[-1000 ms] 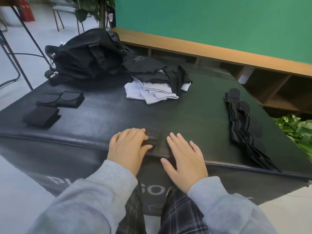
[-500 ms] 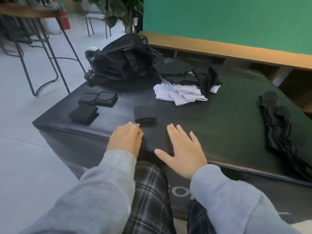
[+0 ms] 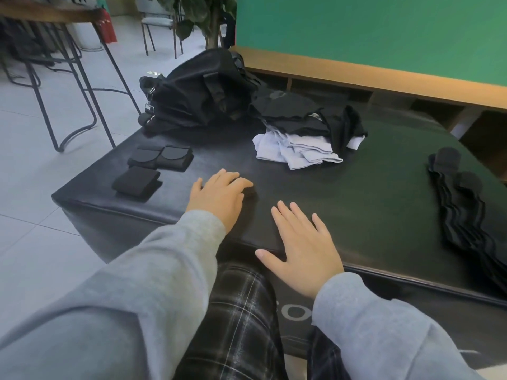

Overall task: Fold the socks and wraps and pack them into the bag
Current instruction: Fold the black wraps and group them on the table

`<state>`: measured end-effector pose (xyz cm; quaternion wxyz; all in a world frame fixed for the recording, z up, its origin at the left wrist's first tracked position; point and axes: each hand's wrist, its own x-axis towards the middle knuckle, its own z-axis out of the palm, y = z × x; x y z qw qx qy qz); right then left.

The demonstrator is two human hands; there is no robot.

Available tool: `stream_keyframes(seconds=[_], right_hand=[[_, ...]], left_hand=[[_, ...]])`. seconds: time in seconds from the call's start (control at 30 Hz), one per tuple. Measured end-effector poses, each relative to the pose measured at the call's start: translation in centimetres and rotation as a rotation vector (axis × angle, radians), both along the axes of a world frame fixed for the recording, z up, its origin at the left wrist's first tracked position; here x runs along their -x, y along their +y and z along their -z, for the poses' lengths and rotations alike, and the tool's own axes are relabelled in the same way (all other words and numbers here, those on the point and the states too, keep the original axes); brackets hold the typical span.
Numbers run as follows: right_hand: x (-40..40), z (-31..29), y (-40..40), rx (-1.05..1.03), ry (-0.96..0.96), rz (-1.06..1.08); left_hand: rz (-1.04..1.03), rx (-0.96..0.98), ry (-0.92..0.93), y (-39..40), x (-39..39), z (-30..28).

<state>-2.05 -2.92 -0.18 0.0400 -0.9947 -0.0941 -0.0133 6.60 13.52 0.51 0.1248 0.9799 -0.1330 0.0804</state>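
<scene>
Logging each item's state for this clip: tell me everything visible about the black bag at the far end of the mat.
The black bag lies slumped on the far left corner of the black mat, soft and crumpled like thin fabric. Dark straps cross its front, and metal clips show at its left end. Whether it is open cannot be told. A pile of black and white clothes lies against its right side. Neither hand touches it.

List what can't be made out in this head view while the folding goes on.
- Folded wrap under the left hand: mostly covered by the fingers; grip unclear.
- Bag: whether it is open and what it holds, hidden by its own dark folds.
- Long wraps: cut off by the right edge.
- Sock pile: count unclear, pieces overlap.
- Right hand: flat on the mat.
</scene>
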Motion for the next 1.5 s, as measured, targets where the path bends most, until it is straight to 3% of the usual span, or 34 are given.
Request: stream_keyframes(seconds=[0.17, 0.3, 0.43, 0.6, 0.8, 0.93, 1.1, 1.23, 1.4, 1.5], right_hand=[[0.0, -0.1, 0.0, 0.006, 0.005, 0.000], [-0.1, 0.2, 0.1, 0.030, -0.015, 0.007], [-0.2, 0.4, 0.1, 0.033, -0.013, 0.010], [0.0, 0.1, 0.2, 0.016, -0.005, 0.003], [0.1, 0.1, 0.0, -0.018, -0.036, -0.018], [0.7, 0.3, -0.7, -0.253, -0.077, -0.018], [2.1, 1.3, -2.6, -0.499, -0.183, 0.149], [3.0, 0.2, -5.7, -0.681, -0.227, 0.366], [4.9, -1.6, -9.4, -0.889, -0.560, 0.615], [6.5, -2.8, -11.6, -0.822, -0.829, 0.629]], left_hand=[[-0.065, -0.110, -0.081, 2.1, 0.3, -0.4], [-0.242, -0.164, -0.156, 5.3, 1.5, 0.3], [-0.390, -0.151, -0.038, 7.5, 2.0, 0.7], [-0.432, -0.153, 0.016, 8.2, 1.8, 0.7], [-0.352, -0.118, 0.012, 6.0, 2.9, 1.1], [-0.177, -0.143, 0.039, 1.7, 5.2, 1.5], [0.107, -0.165, 0.049, -3.9, 7.6, 1.8], [0.150, -0.127, 0.052, -7.6, 8.5, 1.9], [0.180, -0.058, 0.034, -10.9, 10.1, 2.3], [0.265, -0.009, -0.005, -10.6, 10.2, 3.7]])
